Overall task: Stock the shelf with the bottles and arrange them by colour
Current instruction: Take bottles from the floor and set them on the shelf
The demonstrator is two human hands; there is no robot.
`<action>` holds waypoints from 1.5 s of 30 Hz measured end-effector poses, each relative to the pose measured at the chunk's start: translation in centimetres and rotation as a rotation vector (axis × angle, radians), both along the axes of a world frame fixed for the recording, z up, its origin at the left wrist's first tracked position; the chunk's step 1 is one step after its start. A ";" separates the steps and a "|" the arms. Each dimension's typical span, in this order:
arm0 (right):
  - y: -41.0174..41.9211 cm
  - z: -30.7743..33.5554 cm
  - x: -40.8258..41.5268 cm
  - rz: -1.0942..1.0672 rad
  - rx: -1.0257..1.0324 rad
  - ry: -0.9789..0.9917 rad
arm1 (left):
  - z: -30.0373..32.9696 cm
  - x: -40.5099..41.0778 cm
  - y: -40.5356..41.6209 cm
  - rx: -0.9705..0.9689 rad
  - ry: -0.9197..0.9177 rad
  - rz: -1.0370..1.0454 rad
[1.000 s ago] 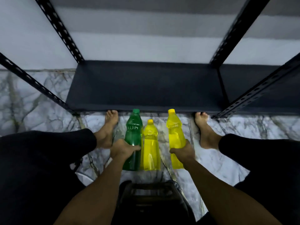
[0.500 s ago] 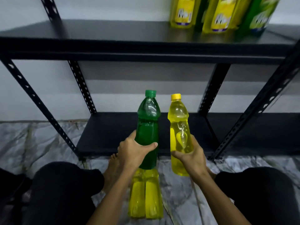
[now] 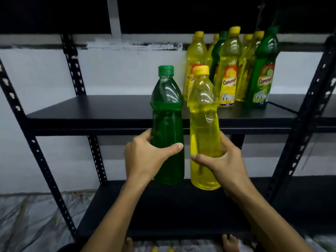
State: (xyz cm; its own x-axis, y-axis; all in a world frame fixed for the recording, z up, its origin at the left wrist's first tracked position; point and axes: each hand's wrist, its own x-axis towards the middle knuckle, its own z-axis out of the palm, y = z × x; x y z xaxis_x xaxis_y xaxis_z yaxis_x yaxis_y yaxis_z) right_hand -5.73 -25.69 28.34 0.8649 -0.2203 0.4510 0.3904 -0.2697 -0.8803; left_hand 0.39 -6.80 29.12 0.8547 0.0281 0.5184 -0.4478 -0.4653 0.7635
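**Camera setup: single head view**

We have one wide-angle view, worn on the head, facing forward and slightly down at the black shelf (image 3: 112, 113) from close range. Both forearms enter from the bottom edge. The uprights bow outward toward the frame edges. No second view, so we record no overlap.

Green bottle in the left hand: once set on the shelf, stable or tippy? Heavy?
The green bottle looks nearly full, so it is probably heavy for its size. Tall and narrow, it may tip if nudged high. The left hand wraps smooth, unlabelled plastic, which is possibly slippery.
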 end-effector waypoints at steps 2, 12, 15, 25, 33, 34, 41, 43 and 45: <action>0.0 2.4 0.9 -0.001 -0.002 -0.044 | 2.6 0.9 -0.3 -0.011 -0.046 0.010; 0.4 9.7 7.8 -0.078 0.051 -0.186 | 11.0 6.3 -2.0 -0.037 -0.111 0.093; 0.2 10.5 10.1 -0.099 0.036 -0.195 | 11.7 7.8 -2.1 -0.022 -0.116 0.111; -1.0 9.3 13.7 -0.057 0.054 -0.205 | 10.9 12.4 -1.7 -0.015 -0.073 0.159; -2.6 8.9 15.2 -0.004 -0.032 -0.144 | 9.5 13.5 -2.5 0.075 -0.081 0.231; -2.7 8.7 15.4 -0.029 -0.058 -0.135 | 9.1 13.2 -2.8 0.067 -0.093 0.252; 0.0 7.0 14.9 -0.548 -0.313 -0.148 | 6.5 11.7 -5.1 -0.004 -0.118 0.353; 0.3 6.9 15.1 -0.577 -0.337 -0.136 | 6.5 11.9 -5.2 -0.008 -0.091 0.326; 0.2 7.0 15.3 -0.574 -0.346 -0.121 | 6.9 12.4 -4.5 -0.010 -0.050 0.251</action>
